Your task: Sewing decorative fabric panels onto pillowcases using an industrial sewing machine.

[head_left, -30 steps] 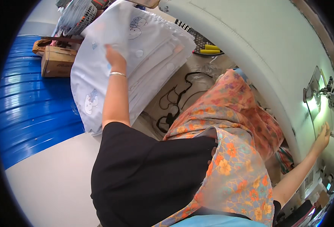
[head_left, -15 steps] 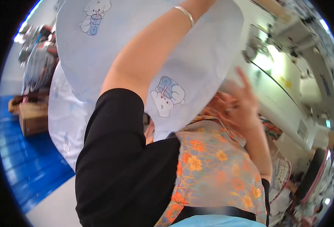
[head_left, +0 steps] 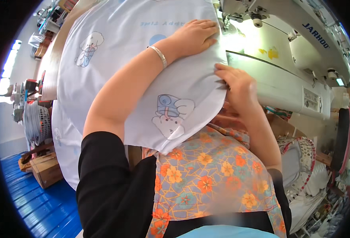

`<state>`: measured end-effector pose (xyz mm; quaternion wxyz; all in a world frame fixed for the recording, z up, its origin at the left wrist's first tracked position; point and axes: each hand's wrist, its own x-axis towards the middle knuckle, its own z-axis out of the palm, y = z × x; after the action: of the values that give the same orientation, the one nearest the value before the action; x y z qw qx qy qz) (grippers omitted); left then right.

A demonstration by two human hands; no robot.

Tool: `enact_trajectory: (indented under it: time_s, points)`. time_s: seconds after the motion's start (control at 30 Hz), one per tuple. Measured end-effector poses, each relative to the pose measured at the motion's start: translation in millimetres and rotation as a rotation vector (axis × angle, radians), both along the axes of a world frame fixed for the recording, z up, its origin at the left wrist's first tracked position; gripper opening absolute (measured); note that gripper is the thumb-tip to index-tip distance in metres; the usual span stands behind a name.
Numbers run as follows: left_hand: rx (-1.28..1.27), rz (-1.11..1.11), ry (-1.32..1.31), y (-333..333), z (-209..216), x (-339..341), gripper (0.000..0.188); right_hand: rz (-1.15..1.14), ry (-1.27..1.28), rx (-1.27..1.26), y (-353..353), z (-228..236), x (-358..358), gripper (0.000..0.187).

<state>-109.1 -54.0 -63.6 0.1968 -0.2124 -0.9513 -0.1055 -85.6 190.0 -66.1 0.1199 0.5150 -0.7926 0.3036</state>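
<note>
A large white fabric piece (head_left: 115, 75), printed with cartoon puppies and blue drinks, spreads over the work surface and hangs down in front of me. My left hand (head_left: 194, 36) lies flat on it near its right edge, fingers stretched out and slightly bent; a silver bangle circles that wrist. Just below and to the right, my right hand (head_left: 241, 86) has its fingertips closed at the fabric's right edge; its thumb is hidden. Beside both hands stands a white sewing machine (head_left: 309, 35), its lit needle area close to the fabric's upper right edge.
A white machine bed (head_left: 274, 85) runs along the right. A white mesh basket (head_left: 301, 166) with cloth stands at lower right. On the left are a cardboard box (head_left: 47, 169), a blue floor (head_left: 32, 194) and a basket of white items (head_left: 36, 121). A flowered apron (head_left: 210, 178) covers my lap.
My left hand has come down from the upper edge onto the fabric. My right hand has risen to the fabric's edge. The fabric has shifted, and the view has turned toward the sewing machine.
</note>
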Motion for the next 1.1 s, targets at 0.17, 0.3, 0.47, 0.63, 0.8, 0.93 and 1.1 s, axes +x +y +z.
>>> enact_trajectory:
  time_s: [0.17,0.3,0.47,0.63,0.8,0.93,1.1]
  points:
    - [0.141,0.074,-0.178,15.3,11.1,-19.0,0.039,-0.059,-0.253,-0.081,40.2,4.3,-32.6,0.024]
    - [0.050,-0.020,-0.179,-8.2,17.3,23.5,0.034,-0.167,-0.293,-0.044,118.7,-3.8,-12.7,0.022]
    - [-0.658,0.572,-0.033,-209.4,1.5,147.4,0.026,-0.174,-0.204,-0.115,184.9,-12.6,16.2,0.018]
    - [0.003,1.332,-0.151,-265.2,5.5,230.3,0.055,-0.156,-0.154,-0.056,202.2,-15.2,18.1,0.028]
    - [0.352,1.234,-0.218,-267.5,15.3,245.8,0.058,-0.366,-0.010,-0.008,183.9,-12.4,-11.1,0.035]
    - [0.450,1.156,-0.271,-268.7,14.7,266.1,0.053,-0.236,-0.075,-0.029,193.2,-9.9,-10.7,0.033]
    - [0.528,1.158,-0.273,-248.0,16.2,285.2,0.047,-0.298,-0.147,-0.004,207.6,-17.3,15.1,0.025]
